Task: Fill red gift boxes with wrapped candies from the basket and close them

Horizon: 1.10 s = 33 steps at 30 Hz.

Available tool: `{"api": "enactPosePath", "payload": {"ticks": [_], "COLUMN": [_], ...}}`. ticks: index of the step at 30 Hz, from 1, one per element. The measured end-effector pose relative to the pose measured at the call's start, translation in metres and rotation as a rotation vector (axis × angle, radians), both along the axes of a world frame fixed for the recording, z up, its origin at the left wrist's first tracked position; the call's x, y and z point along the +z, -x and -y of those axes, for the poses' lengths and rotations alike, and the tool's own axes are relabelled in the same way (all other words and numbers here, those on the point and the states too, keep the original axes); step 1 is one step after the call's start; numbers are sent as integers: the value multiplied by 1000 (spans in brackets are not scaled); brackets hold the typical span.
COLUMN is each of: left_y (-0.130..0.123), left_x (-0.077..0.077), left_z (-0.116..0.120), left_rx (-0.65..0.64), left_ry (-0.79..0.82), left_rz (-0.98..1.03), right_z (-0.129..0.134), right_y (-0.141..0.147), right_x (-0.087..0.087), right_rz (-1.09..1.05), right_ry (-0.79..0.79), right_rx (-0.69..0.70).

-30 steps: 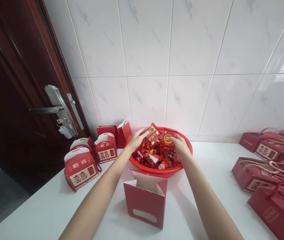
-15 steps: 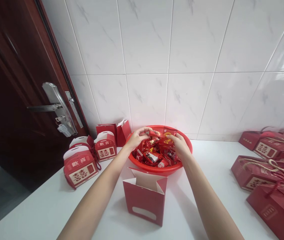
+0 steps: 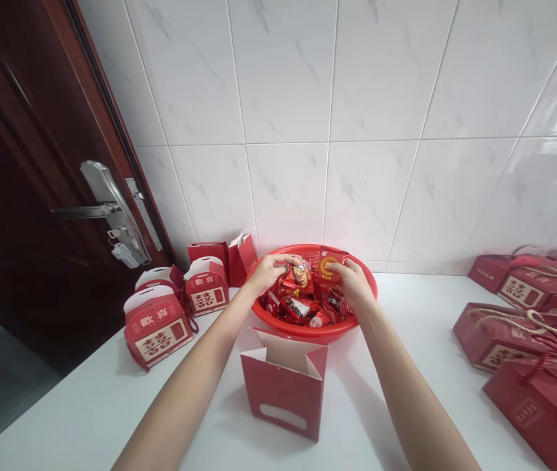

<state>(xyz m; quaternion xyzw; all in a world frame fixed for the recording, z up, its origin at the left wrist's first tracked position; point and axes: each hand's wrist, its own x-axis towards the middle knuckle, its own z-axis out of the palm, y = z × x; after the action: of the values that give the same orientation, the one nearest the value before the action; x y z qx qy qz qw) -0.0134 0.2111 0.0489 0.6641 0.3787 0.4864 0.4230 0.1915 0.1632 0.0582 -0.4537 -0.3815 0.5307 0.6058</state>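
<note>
A round red basket (image 3: 285, 330) stands against the tiled wall, filled with red wrapped packets (image 3: 302, 307). Over its left part, my left hand (image 3: 269, 271) pinches a shiny red packet (image 3: 300, 275) with a food picture. My right hand (image 3: 353, 278) grips a flat red packet with a gold round print (image 3: 330, 267) over the basket's right part. In front of the basket an open-topped red paper box (image 3: 283, 389) stands upright; its white inner walls show, and neither hand touches it.
Red gift boxes (image 3: 158, 330) with white tops stand at the left, with folded red bags (image 3: 242, 258) behind them. More red boxes (image 3: 504, 333) with cord handles lie on the right of the white table (image 3: 396, 366). A dark door (image 3: 47, 170) is far left.
The packet in my left hand has turned so that its printed face shows. The gold-printed packet in my right hand now sits more upright. Both hands have shifted only slightly.
</note>
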Motion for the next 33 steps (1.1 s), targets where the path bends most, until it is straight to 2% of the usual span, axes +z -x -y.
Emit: {"api": "enactPosePath", "payload": {"ticks": [6,15,18,22,29,31,33], "left_y": [1,2,2,4,9,7,3], "left_x": [2,-3,-4,-8,-14,-12,-9], "left_z": [2,-1,-3,-10,-17,-13,-9], "left_rx": [-3,27,75,213,413,410,339], "left_ry": [43,8,-13,-55,-80,-113,-104], "left_rz": [-5,4,-3,-35,-290,-386,-505], "right_z": [-1,-5,-5,-5,-6,-7,-7], "right_y": [0,-1,-1,-1,-2,-2,-2], "right_x": [1,-2,-1,-1,-4,-5,-6], "right_rz": [-14,-31,-35,-35,-9,3,15], "right_ry": [10,27,22,13,6,5,0], "right_rx": [-10,-45,-42,-50,-54,-57,-59]}}
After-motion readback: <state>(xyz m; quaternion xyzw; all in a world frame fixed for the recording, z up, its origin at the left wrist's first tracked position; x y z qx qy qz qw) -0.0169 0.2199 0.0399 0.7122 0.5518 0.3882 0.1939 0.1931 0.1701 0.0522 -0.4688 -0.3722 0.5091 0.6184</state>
